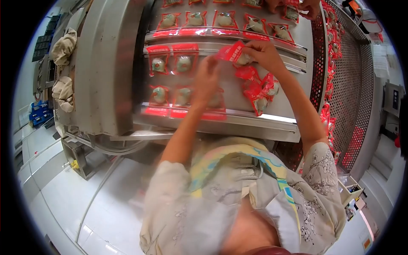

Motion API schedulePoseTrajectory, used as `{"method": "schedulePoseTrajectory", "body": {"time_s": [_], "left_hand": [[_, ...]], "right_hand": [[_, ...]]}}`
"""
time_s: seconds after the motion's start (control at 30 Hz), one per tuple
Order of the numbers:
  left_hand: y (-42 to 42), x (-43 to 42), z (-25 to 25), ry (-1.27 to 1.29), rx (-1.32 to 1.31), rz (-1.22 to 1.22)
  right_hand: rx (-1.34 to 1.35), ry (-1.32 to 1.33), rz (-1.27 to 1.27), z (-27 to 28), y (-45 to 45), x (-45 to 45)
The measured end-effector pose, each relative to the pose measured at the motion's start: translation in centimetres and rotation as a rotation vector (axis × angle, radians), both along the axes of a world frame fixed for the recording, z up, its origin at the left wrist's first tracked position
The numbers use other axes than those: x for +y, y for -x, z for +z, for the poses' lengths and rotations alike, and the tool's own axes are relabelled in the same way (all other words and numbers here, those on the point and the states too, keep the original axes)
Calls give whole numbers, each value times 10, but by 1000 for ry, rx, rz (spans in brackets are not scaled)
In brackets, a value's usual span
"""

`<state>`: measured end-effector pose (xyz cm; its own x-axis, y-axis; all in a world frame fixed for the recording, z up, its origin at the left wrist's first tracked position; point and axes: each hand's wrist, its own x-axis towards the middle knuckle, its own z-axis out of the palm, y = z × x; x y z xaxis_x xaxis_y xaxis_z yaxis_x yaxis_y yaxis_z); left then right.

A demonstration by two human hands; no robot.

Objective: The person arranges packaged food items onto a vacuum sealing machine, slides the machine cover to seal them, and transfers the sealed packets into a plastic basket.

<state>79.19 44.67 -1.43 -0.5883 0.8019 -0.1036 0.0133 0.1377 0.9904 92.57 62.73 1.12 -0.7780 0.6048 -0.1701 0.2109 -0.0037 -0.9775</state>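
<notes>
My right hand (262, 53) pinches a red-and-clear plastic food packet (236, 52) with something pale inside, held above the steel work surface (231, 80). At the packet's left end is my left hand (207, 78), smeared by motion; whether its fingers grip the red end cannot be made out. Below my right hand lies a loose pile of similar packets (260, 91). Left of my left hand, two packets (183, 63) lie side by side with red ends away from me. Nearer me is a row of packets (159, 95), red ends toward the metal bar (238, 118).
Beyond the middle bar lies another row of packets (224, 19). Another person's hands (309, 7) handle a packet at the top right. A perforated metal trough (350, 85) with many packets runs along the right. A steel housing (104, 68) stands left, with cloths (63, 46) beside it.
</notes>
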Motion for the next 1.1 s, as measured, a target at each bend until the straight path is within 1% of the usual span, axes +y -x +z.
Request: {"method": "schedulePoseTrajectory", "body": {"time_s": [0.07,0.1,0.2,0.23,0.3,0.4,0.5,0.53,0.6,0.67,0.7,0.73,0.77,0.8,0.83,0.87,0.93,0.97,1.03,1.1], "left_hand": [[4,5,6,-37,-36,-62],[2,9,9,-140,-67,-7],[12,10,0,-104,-178,116],[15,9,-2,-97,-113,148],[19,8,-3,-82,13,208],[26,3,6,59,82,90],[37,11,-24,-32,433,44],[41,11,-31,36,388,31],[49,11,-37,171,301,4],[57,8,-78,131,165,45],[58,6,-78,111,99,65],[60,1,-77,175,60,18],[59,-6,-52,239,23,-29],[60,-11,-38,305,-14,-77],[64,-13,-57,280,36,-116],[70,-14,-92,255,85,-152],[73,-11,-111,231,47,-181],[69,-8,-107,233,-41,-173],[58,1,-98,283,-353,-66],[44,11,-55,368,-799,131]], "right_hand": [[7,91,-41,4,14,-15],[9,138,-64,6,22,-23],[-32,267,-166,-10,39,-47],[-44,308,-171,-14,39,-53],[-32,285,-235,-12,45,-68],[-43,310,-289,-15,45,-78],[-26,295,-333,-33,46,-82],[-15,280,-349,-41,46,-83],[-89,228,-385,-47,46,-83],[-193,177,-389,-56,45,-82],[-257,150,-375,-60,45,-80],[-321,122,-360,-64,45,-79],[-390,151,-323,-61,46,-78],[-458,180,-286,-55,47,-77],[-525,209,-247,-52,49,-76],[-495,151,-265,-60,49,-75],[-436,31,-297,-83,49,-73],[-444,-42,-314,-82,49,-72],[-459,-194,-345,-80,49,-71],[-454,-187,-427,-69,48,-74]]}}
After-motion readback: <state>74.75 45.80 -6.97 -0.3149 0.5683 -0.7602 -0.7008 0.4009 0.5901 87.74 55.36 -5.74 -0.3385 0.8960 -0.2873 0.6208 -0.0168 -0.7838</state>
